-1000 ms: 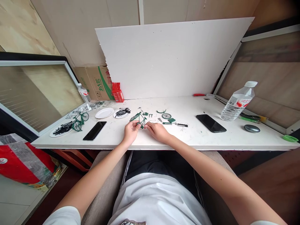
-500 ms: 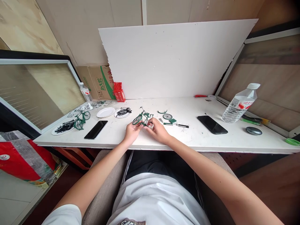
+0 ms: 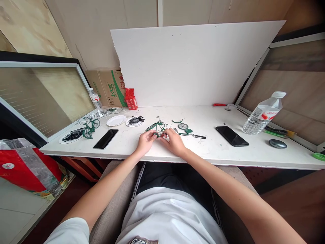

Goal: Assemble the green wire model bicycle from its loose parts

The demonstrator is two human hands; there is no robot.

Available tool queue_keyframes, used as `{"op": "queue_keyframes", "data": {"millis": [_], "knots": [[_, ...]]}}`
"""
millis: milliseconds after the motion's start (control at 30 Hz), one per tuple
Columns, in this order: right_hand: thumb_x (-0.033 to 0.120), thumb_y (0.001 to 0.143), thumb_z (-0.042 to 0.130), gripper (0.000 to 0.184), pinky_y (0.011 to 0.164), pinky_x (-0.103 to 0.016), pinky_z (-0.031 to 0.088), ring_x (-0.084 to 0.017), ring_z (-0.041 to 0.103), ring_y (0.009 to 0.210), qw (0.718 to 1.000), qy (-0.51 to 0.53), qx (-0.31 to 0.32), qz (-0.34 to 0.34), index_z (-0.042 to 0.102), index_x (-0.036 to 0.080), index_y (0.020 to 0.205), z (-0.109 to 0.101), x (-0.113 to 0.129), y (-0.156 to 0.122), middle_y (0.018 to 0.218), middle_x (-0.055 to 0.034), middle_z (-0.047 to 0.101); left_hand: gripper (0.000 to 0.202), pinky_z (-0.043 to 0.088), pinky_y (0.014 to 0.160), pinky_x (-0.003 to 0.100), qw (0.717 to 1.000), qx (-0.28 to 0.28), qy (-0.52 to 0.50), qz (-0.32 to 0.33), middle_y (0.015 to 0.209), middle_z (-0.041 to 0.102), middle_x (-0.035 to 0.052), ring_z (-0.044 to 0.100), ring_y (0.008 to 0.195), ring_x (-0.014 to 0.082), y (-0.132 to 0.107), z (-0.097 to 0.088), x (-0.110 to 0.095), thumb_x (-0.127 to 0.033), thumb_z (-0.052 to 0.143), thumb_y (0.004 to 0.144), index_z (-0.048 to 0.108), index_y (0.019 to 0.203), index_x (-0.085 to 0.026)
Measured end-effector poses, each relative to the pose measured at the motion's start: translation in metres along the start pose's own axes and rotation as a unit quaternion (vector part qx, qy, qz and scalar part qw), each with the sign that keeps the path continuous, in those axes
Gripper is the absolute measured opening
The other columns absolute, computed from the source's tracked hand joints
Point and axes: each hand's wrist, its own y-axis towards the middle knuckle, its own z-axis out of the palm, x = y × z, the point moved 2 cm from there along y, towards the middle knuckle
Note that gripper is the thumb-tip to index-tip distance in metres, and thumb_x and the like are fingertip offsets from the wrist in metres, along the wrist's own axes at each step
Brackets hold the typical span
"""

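Between my hands, just above the table's front part, is a small green model bicycle (image 3: 157,125), tilted, with one wheel visible at its left. My left hand (image 3: 145,143) pinches the lower part of its frame. The fingers of my right hand (image 3: 175,141) are closed at the frame's right side; whether they also hold a tiny part is hidden. Just right of the hands lie a loose spoked wheel (image 3: 183,126), a curved green fender (image 3: 177,121), a flat green piece (image 3: 188,131) and a thin black-ended stick (image 3: 200,137).
To the left are a plate of black parts (image 3: 66,140), another model bicycle (image 3: 89,128), a phone (image 3: 106,139), a white plate (image 3: 116,120) and a second parts plate (image 3: 132,124). At right are a black phone (image 3: 232,136), a water bottle (image 3: 262,113) and a round grey object (image 3: 277,143).
The model bicycle has been turned in my hands, so its left wheel appears flatter and narrower. My left hand has shifted slightly round the frame. The whole view has moved a little.
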Motion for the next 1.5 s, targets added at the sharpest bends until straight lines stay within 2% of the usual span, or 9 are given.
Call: {"op": "queue_keyframes", "data": {"millis": [267,467,600,733,833,1000,1100,1267,1500], "knots": [[0.037,0.103,0.062,0.023,0.067,-0.030,0.042,-0.022,0.061,0.083,1.000,-0.026,-0.001,-0.010,0.049,0.024,0.090,0.002,0.002,-0.001,0.094,-0.0060,0.065,0.025,0.059,0.096,0.040,1.000,-0.001,0.008,0.001,0.108,0.079,0.0121,0.075,0.099,0.0244,0.001,-0.001,0.004,-0.031,0.081,0.083,0.076,0.103,-0.017],[0.032,0.103,0.062,0.016,0.068,-0.031,0.044,-0.023,0.061,0.084,0.998,-0.001,-0.066,-0.020,0.053,0.024,0.093,0.003,-0.008,0.000,0.088,-0.0048,0.063,0.026,0.060,0.087,0.038,0.999,0.014,0.032,0.008,0.103,0.080,0.0111,0.074,0.088,0.0223,-0.001,0.001,0.008,-0.032,0.079,0.084,0.078,0.105,-0.016],[0.023,0.104,0.057,0.007,0.069,-0.033,0.047,-0.023,0.062,0.085,0.994,0.033,-0.079,-0.075,0.058,0.024,0.097,0.001,-0.007,0.000,0.094,-0.0064,0.068,0.024,0.060,0.086,0.037,0.998,0.027,0.048,0.032,0.102,0.080,0.0105,0.074,0.087,0.0219,-0.004,0.003,0.006,-0.032,0.076,0.087,0.078,0.106,-0.016],[0.013,0.103,0.051,0.016,0.074,-0.035,0.049,-0.024,0.064,0.094,0.985,0.051,-0.092,-0.136,0.057,0.025,0.095,-0.001,-0.002,-0.001,0.105,-0.0077,0.074,0.024,0.060,0.087,0.037,0.996,0.025,0.066,0.047,0.106,0.080,0.0120,0.075,0.091,0.0233,-0.006,0.005,0.001,-0.031,0.076,0.089,0.078,0.108,-0.017],[0.012,0.102,0.050,0.016,0.074,-0.036,0.049,-0.025,0.064,0.096,0.984,0.040,-0.091,-0.149,0.055,0.025,0.094,-0.002,0.001,-0.002,0.106,-0.0080,0.074,0.024,0.059,0.089,0.037,0.996,0.025,0.072,0.051,0.110,0.080,0.0127,0.075,0.096,0.0240,-0.007,0.005,0.000,-0.031,0.076,0.090,0.078,0.109,-0.017],[0.020,0.102,0.056,0.006,0.070,-0.037,0.051,-0.024,0.063,0.092,0.991,0.047,-0.070,-0.107,0.058,0.025,0.106,-0.002,0.002,-0.002,0.111,-0.0101,0.070,0.028,0.060,0.088,0.037,0.997,0.017,0.057,0.056,0.110,0.079,0.0133,0.076,0.096,0.0233,-0.007,0.005,0.001,-0.033,0.075,0.092,0.076,0.114,-0.016],[0.031,0.103,0.060,0.012,0.068,-0.038,0.054,-0.025,0.063,0.090,0.992,0.083,-0.052,-0.082,0.058,0.025,0.114,0.000,0.001,-0.001,0.108,-0.0105,0.068,0.024,0.061,0.084,0.035,0.995,-0.012,0.063,0.071,0.102,0.079,0.0124,0.075,0.091,0.0221,-0.007,0.005,-0.001,-0.032,0.077,0.090,0.076,0.106,-0.015],[0.037,0.106,0.056,0.011,0.072,-0.038,0.058,-0.023,0.065,0.093,0.985,0.156,-0.056,-0.054,0.054,0.026,0.105,0.001,-0.003,0.001,0.102,-0.0072,0.066,0.017,0.058,0.078,0.031,0.987,-0.066,0.112,0.094,0.093,0.074,0.0083,0.071,0.081,0.0184,-0.011,0.004,-0.010,-0.028,0.080,0.086,0.072,0.097,-0.017],[0.040,0.093,0.072,0.026,0.066,-0.036,0.059,-0.019,0.058,0.079,0.975,0.217,-0.042,-0.009,0.050,0.026,0.096,0.003,-0.010,0.002,0.092,-0.0027,0.058,0.016,0.056,0.075,0.030,0.973,-0.082,0.161,0.141,0.098,0.071,0.0062,0.065,0.077,0.0164,-0.014,0.001,-0.016,-0.014,0.077,0.082,0.075,0.097,-0.019]]}}
